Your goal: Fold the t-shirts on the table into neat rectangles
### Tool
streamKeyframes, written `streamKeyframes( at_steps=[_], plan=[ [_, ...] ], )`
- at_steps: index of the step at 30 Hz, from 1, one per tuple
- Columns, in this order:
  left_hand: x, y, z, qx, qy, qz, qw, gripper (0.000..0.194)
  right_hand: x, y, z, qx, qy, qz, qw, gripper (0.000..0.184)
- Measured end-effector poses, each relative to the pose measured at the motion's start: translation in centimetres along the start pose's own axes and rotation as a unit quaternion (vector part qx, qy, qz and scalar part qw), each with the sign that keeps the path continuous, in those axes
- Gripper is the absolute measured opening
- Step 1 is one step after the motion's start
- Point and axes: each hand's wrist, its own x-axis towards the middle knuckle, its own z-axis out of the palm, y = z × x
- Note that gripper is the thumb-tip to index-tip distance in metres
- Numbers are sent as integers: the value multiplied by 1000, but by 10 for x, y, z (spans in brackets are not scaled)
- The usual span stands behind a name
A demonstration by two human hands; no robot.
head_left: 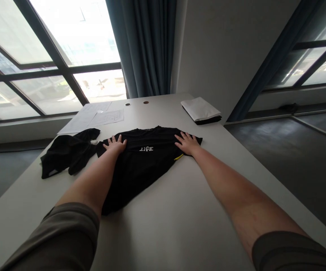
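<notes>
A black T-shirt (143, 162) with white lettering lies spread on a pale table (179, 210). My left hand (115, 144) rests flat on the shirt's left shoulder area, fingers spread. My right hand (187, 143) lies flat on its right shoulder, fingers stretched out toward the far edge. Neither hand grips anything. A small yellow tag (179, 157) shows at the shirt's right side near my right wrist.
A crumpled black garment (67, 154) lies to the left of the shirt. Sheets of paper (95, 117) sit at the far left of the table. A folded white and black stack (201, 110) rests at the far right corner. Windows and a curtain stand behind.
</notes>
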Motion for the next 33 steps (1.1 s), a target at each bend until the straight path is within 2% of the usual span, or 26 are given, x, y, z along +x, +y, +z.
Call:
streamKeyframes(
  at_steps=[7,10,12,15,18,19,21,24,26,28,30,31,33],
  plan=[
    [18,17,1,-20,15,-68,997,74,58,20,7,17,57,-79,995,64],
    [15,16,3,-39,46,-62,996,72,73,27,12,51,121,-95,987,55],
    [9,14,3,-55,72,-43,995,70,77,28,12,74,181,-77,978,46],
    [-8,14,-2,-103,147,-4,984,62,69,25,8,92,296,-24,950,38],
    [-29,14,-15,-180,213,55,959,52,42,17,4,98,392,-14,914,30],
    [-39,12,-21,-204,217,86,951,48,30,14,3,98,409,-19,907,28],
    [-63,1,-32,-243,189,177,935,43,4,6,3,99,426,-33,899,25],
    [-119,-39,-40,-258,104,338,899,44,-40,-16,3,107,411,-82,902,24],
    [-166,-78,-35,-223,80,371,898,42,-70,-43,2,120,364,-146,912,23],
    [-212,-117,-23,-202,78,353,910,42,-101,-78,3,134,282,-237,920,22],
    [-251,-146,-10,-194,94,322,922,44,-132,-119,7,138,187,-348,908,22],
    [-266,-154,-4,-206,94,304,925,46,-146,-140,10,140,153,-386,899,25],
    [-285,-159,4,-229,64,287,928,55,-171,-179,16,148,121,-399,897,37]
  ],
)
